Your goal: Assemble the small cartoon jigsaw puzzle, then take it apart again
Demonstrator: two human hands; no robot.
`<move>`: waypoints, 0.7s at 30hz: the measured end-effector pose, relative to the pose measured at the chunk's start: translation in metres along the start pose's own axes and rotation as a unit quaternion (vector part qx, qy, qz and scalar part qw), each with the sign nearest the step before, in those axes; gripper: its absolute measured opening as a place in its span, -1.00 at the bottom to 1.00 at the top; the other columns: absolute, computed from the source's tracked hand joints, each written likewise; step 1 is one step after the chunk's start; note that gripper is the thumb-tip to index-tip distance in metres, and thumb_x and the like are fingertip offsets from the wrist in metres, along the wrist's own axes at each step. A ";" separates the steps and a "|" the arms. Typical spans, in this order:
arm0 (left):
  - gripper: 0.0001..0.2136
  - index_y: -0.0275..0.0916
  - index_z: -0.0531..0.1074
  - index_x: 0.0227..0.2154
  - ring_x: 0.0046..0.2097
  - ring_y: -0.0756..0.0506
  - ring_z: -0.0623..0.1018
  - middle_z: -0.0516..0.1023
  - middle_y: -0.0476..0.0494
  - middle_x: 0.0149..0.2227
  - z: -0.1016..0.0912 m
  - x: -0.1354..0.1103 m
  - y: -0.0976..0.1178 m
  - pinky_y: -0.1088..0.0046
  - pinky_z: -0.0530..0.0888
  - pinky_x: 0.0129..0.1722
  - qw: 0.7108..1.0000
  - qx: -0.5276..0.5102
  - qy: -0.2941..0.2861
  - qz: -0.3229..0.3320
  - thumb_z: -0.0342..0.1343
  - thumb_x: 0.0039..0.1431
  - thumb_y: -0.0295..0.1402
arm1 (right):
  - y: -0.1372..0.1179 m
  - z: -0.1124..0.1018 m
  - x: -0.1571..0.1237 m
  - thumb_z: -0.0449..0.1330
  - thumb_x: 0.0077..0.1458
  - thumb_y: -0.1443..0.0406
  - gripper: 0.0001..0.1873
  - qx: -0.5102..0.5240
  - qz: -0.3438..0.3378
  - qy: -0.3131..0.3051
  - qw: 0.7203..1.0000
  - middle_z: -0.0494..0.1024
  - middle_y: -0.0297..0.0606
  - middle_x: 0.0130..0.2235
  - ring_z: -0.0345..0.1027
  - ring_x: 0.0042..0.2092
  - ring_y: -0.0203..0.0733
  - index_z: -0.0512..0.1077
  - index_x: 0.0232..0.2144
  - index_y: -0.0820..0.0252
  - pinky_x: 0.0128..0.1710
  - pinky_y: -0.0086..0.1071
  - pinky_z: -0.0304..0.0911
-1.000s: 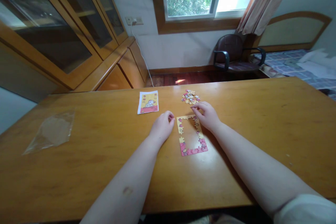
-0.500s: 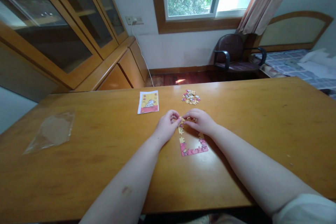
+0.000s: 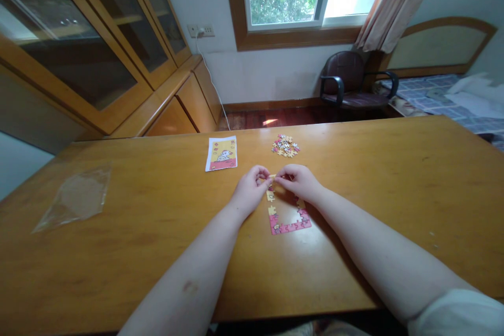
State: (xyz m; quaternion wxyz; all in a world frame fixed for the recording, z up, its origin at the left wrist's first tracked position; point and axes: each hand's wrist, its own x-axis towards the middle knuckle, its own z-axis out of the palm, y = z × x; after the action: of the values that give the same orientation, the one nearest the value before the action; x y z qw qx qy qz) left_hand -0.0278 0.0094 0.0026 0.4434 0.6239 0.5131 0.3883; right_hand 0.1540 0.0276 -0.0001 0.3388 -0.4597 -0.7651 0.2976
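A jigsaw puzzle border lies on the wooden table, pink along its near edge and yellow towards the far end. A gap shows in its left side. At the far left corner, my left hand has thumb and forefinger closed on a yellow puzzle piece. My right hand meets it there, its thumb and fingers pinched at the same corner and covering part of the far and right sides. Behind the hands sits a pile of loose puzzle pieces.
A picture card with a white animal lies at the table's far side, left of the pile. A clear plastic bag rests on the left of the table. Beyond the table stand a chair and a glass-door cabinet.
My right hand's fingers have drawn together into a tighter pinch at the far left corner. My left hand stays nearly in place.
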 end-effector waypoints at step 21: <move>-0.76 -0.27 0.33 -0.44 -0.63 0.13 0.15 0.37 0.12 -0.62 0.001 -0.001 0.013 0.59 0.07 -0.60 0.974 -0.172 -0.005 -0.145 0.20 -0.12 -0.24 | -0.003 -0.007 -0.004 0.17 0.13 0.25 -0.85 -0.172 -0.215 0.076 0.958 0.55 -0.23 -0.38 0.39 -0.34 -0.24 0.47 -0.43 0.17 -0.26 -0.36 0.23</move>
State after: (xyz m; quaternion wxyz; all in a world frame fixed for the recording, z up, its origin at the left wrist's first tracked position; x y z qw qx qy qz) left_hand -0.0237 0.0070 0.0146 0.5987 0.4589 0.5214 0.3989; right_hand 0.1593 0.0239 0.0058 0.3674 -0.3572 -0.8575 0.0459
